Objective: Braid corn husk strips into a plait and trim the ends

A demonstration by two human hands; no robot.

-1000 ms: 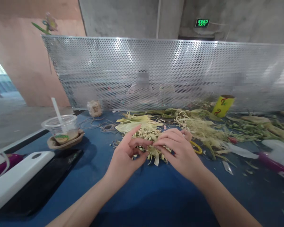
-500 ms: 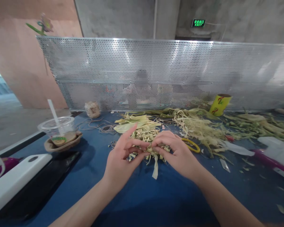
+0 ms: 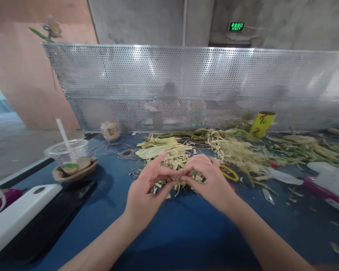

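Observation:
My left hand [image 3: 147, 192] and my right hand [image 3: 209, 180] meet over a small heap of pale yellow-green husk strips [image 3: 173, 162] on the blue table [image 3: 172, 233]. Both pinch with thumb and fingers at the same bunch of strips between them. The right hand's fingers curl over the bunch and hide most of it. Yellow-handled scissors [image 3: 228, 172] lie just right of the right hand, partly under it.
More husks and leaves [image 3: 243, 150] spread to the back right. A plastic cup with a straw [image 3: 69, 154] stands left on a brown dish. A white box [image 3: 19, 210] lies at the near left, a yellow tube [image 3: 262, 124] and a perforated metal screen [image 3: 186, 86] behind.
The long strip that hung below my hands half a second ago no longer hangs there. Both hands stay pinched together over the heap, shifted slightly.

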